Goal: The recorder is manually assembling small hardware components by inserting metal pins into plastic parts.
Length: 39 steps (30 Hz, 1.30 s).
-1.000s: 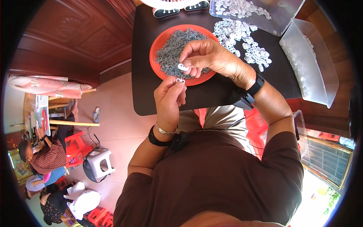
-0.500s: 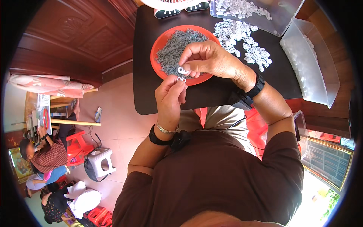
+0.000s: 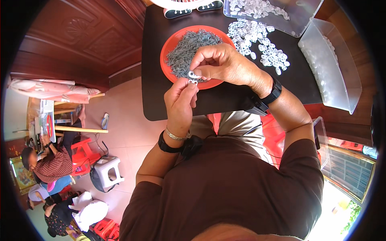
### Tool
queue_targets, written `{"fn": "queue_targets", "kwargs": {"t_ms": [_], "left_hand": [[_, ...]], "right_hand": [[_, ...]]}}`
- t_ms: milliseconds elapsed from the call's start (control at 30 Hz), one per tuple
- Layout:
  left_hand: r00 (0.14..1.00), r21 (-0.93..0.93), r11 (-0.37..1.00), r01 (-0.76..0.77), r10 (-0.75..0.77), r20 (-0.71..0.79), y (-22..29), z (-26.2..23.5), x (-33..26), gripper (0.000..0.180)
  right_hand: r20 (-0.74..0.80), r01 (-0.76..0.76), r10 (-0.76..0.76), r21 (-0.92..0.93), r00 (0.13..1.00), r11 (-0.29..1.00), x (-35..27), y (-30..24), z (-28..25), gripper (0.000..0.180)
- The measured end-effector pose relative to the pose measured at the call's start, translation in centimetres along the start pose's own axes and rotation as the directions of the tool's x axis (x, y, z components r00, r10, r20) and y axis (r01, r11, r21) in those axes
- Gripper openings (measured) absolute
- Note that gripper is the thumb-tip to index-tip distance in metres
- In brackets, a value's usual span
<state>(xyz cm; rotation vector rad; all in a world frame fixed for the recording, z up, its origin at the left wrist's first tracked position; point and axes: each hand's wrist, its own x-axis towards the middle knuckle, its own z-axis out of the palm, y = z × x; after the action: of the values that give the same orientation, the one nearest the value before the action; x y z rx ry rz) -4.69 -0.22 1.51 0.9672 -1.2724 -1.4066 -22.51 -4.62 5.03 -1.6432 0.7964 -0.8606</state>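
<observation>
left hand: the left hand (image 3: 180, 100), just left of the frame's upper middle, has its thumb and forefinger pinched shut on a small two-holed white piece (image 3: 193, 81); the piece pokes out above the fingertips.
right hand: the right hand (image 3: 221, 64), above and to the right of the other, grips a white link (image 3: 192, 74) between thumb and forefinger, no gap showing between these fingers; the remaining fingers are curled.
gap between the pieces: narrower than a second ago, when the link was plainly apart from the piece below it; now it sits right over that piece's upper edge. whether they touch, i cannot tell.
left-hand grip: much as it was; the two-holed piece has risen slightly toward the link.
meaning for the work: both hands are taken up with this one pair, and the pieces look to be at the point of meeting, though nothing shows them joined.
red plate: the red plate (image 3: 165, 66), upper middle, lies under the right hand and carries a heap of grey slivers (image 3: 189, 46), unchanged.
loose pieces: white pieces (image 3: 275, 59) are spread on the black table (image 3: 161, 106), right of the plate.
clear boxes: one clear box (image 3: 299, 24) at the upper right and another clear bin (image 3: 350, 76) beside it both hold white pieces.
</observation>
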Motion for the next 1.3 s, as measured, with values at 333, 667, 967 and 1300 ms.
{"fn": "queue_targets", "kwargs": {"t_ms": [333,667,967,1300], "left_hand": [[1.0,0.05,0.998,-0.022,0.022,0.004,0.6,0.1,0.5,0.019],[0.999,-0.165,0.986,0.033,-0.035,-0.008,0.6,0.4,0.5,0.021],[0.997,-0.141,0.988,0.067,-0.07,-0.017,0.6,0.5,0.8,0.028],[0.998,-0.124,0.991,0.041,-0.047,-0.05,0.5,0.8,0.9,0.026]], "right_hand": [[0.015,0.133,-0.132,-0.135,0.991,0.982,-0.1,-0.5,0.1,0.01],[-0.007,0.249,-0.258,-0.247,0.966,0.937,-0.1,-0.3,0.6,0.024],[0.018,0.351,-0.374,-0.387,0.927,0.853,-0.3,-0.5,0.7,0.022],[0.011,0.366,-0.454,-0.61,0.891,0.703,-0.4,-0.3,1.5,0.027]]}}
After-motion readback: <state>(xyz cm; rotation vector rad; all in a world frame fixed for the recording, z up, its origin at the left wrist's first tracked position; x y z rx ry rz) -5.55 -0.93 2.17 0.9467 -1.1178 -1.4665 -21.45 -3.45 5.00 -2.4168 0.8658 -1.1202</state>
